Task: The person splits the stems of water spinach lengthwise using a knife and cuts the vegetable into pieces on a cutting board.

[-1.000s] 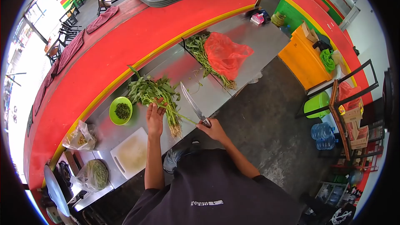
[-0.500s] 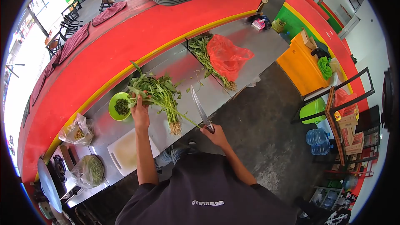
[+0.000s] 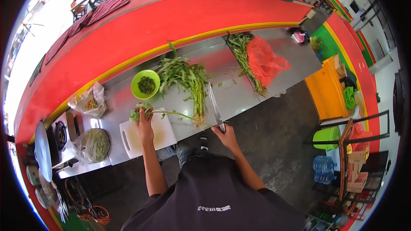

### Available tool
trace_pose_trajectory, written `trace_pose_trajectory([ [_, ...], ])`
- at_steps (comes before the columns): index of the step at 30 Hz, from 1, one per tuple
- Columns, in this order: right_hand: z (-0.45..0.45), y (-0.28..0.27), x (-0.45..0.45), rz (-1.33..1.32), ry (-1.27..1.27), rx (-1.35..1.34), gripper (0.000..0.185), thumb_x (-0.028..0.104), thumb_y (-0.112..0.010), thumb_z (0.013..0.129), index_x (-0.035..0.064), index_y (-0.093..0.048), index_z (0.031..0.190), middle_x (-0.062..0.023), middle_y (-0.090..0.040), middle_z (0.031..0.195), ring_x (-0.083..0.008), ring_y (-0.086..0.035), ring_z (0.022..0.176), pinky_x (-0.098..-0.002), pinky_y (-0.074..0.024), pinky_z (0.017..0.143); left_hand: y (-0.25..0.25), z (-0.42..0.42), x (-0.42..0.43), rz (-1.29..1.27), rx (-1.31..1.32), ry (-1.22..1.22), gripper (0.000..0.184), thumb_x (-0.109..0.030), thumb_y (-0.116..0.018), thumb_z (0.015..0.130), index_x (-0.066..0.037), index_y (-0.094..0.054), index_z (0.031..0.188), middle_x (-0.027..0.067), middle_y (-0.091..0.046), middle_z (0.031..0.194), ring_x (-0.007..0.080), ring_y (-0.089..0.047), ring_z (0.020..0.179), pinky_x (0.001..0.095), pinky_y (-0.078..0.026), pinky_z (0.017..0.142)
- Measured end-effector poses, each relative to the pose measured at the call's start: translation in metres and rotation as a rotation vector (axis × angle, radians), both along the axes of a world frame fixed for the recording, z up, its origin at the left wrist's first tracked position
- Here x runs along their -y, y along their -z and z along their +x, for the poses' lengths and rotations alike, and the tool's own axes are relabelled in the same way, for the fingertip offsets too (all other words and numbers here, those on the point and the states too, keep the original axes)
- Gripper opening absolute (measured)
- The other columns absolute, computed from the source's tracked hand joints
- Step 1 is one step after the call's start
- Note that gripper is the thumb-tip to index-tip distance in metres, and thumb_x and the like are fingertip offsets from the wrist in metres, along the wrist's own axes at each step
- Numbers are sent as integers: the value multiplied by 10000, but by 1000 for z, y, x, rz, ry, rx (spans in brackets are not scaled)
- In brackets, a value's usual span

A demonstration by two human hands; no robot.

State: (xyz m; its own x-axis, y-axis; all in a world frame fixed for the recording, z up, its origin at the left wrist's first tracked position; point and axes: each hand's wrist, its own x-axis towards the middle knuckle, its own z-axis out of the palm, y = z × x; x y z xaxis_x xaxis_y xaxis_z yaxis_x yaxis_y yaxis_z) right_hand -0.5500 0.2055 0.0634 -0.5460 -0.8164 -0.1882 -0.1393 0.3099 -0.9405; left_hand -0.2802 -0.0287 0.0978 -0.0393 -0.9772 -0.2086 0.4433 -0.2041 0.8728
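Observation:
My left hand (image 3: 145, 129) is closed on the leafy end of a water spinach stalk (image 3: 179, 114), above the white cutting board (image 3: 162, 131). The stalk stretches across to my right hand (image 3: 227, 137), which grips the handle of a knife (image 3: 214, 106) with its blade pointing away from me. The stalk's other end reaches the fingers of that hand. Behind the stalk, a bunch of water spinach (image 3: 184, 77) lies on the metal counter, roots toward me. A green bowl (image 3: 135, 89) with small dark green pieces in it stands left of the bunch.
Further right lies another bunch of greens (image 3: 243, 55), partly under a red plastic bag (image 3: 266, 62). Clear plastic bags (image 3: 89, 100) with food sit at the left, near a stove (image 3: 60, 132). A red wall (image 3: 171, 21) borders the counter's far side.
My left hand has come away from the bunch toward me, drawing the stalk over the cutting board. The right hand still holds the knife. The camera view has shifted.

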Motion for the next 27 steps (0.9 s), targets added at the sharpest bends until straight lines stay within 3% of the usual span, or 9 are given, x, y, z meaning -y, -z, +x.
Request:
trace_pose_trajectory([
  [11, 120, 15, 106, 45, -320, -48, 316, 311, -770, 881, 9, -681, 851, -4, -537, 606, -86, -449, 542, -303, -374, 514, 25, 194, -13, 59, 21, -297, 319, -219, -557, 1051, -45, -519, 1315, 108, -653, 1211, 241, -678, 1075, 350, -537, 906],
  [17, 208, 49, 172, 17, -433, -142, 294, 311, -784, 863, 30, -703, 891, -17, -547, 603, -111, -478, 546, -305, -409, 537, 48, 312, -7, 221, 156, -228, 320, -174, -563, 1034, -46, -520, 1324, 130, -660, 1251, 282, -671, 1114, 425, -532, 994],
  [21, 235, 71, 184, -46, -300, -351, 284, 312, -764, 864, 40, -712, 926, -100, -653, 673, -213, -591, 572, -360, -465, 574, 60, 355, -18, 306, 419, -29, 436, -279, -625, 1011, -42, -517, 1361, 124, -667, 1256, 252, -680, 1073, 395, -541, 890],
  [22, 239, 75, 188, -32, -241, -338, 287, 314, -758, 869, 38, -711, 932, -109, -669, 694, -230, -616, 592, -367, -478, 588, 63, 357, -22, 329, 563, -56, 415, -376, -648, 982, -15, -642, 1186, 132, -734, 1083, 244, -722, 949, 384, -561, 816],
  [23, 245, 80, 187, -12, -177, -316, 289, 317, -751, 874, 37, -711, 937, -117, -685, 714, -246, -640, 612, -374, -491, 602, 62, 365, -23, 335, 559, -58, 415, -376, -648, 982, -15, -642, 1186, 132, -734, 1083, 244, -722, 949, 384, -561, 816],
  [24, 246, 69, 188, 87, -194, -354, 319, 335, -711, 909, 36, -692, 1019, -188, -714, 827, -381, -697, 769, -442, -529, 677, 62, 375, -23, 381, 910, 179, 419, -416, -660, 963, -12, -679, 1074, 138, -735, 954, 234, -734, 860, 347, -573, 740],
  [25, 249, 67, 189, 94, -187, -351, 319, 335, -711, 909, 36, -692, 1019, -188, -714, 827, -381, -697, 769, -442, -529, 677, 58, 381, -22, 413, 1256, 431, 447, -455, -671, 945, -10, -715, 962, 145, -736, 824, 223, -745, 771, 310, -585, 665],
  [26, 252, 64, 187, 55, -146, -325, 330, 337, -702, 918, 29, -683, 1035, -196, -712, 833, -390, -695, 772, -445, -529, 678, 56, 382, -21, 416, 1257, 446, 447, -455, -671, 945, -10, -715, 962, 145, -736, 824, 223, -745, 771, 310, -585, 665],
  [27, 253, 62, 182, 21, -106, -300, 341, 340, -693, 927, 23, -674, 1052, -205, -710, 839, -398, -694, 776, -447, -529, 679, 48, 378, -19, 484, 1232, 553, 487, -483, -666, 937, -2, -721, 884, 137, -712, 728, 218, -719, 659, 322, -568, 588],
])
